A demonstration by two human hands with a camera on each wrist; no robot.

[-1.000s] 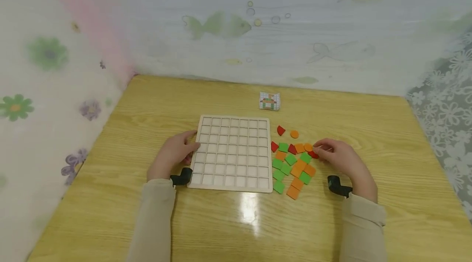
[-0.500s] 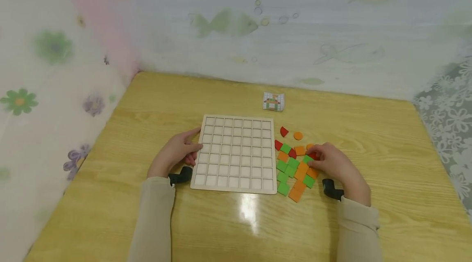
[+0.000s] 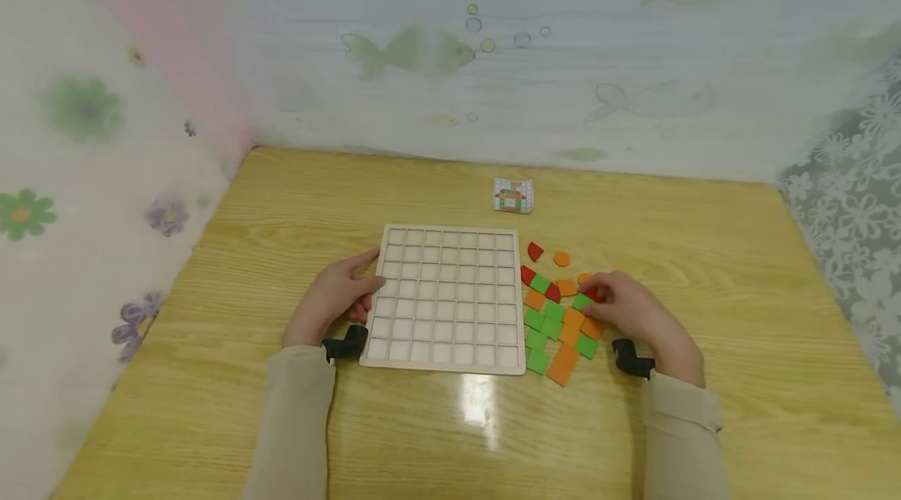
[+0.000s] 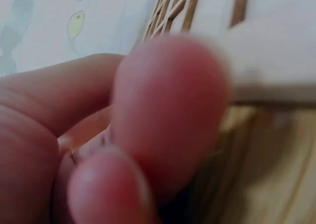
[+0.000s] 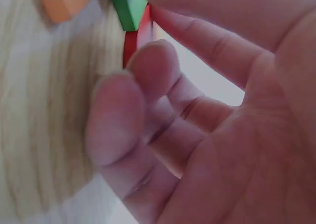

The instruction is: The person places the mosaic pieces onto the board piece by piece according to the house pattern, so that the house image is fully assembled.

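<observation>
My left hand (image 3: 325,298) holds the left edge of a pale wooden grid board (image 3: 521,304), its thumb at the rim and index finger along the side. The left wrist view has blurred fingertips (image 4: 170,95) close up, beside the board's frame (image 4: 276,90). At the right of a group of flat tiles, my right hand (image 3: 637,320) has thumb and index finger around a red tile (image 3: 594,294), mostly hidden. A green tile (image 3: 582,302) lies against it. Seen from the right wrist, the red tile (image 5: 130,47) stands beside the green tile (image 5: 127,9), and the other fingers curl loosely.
Several green, orange and red tiles lie between board and right hand, including an orange square (image 3: 566,288). A red quarter-circle (image 3: 535,251) and an orange disc (image 3: 561,258) lie apart. A small pattern card (image 3: 513,196) is behind the board, near the painted wall (image 3: 535,116).
My right hand has moved slightly left and toward me, its thumb reaching the green tile. Some tiles beside the board have shifted a little. The left hand stays at the board's edge.
</observation>
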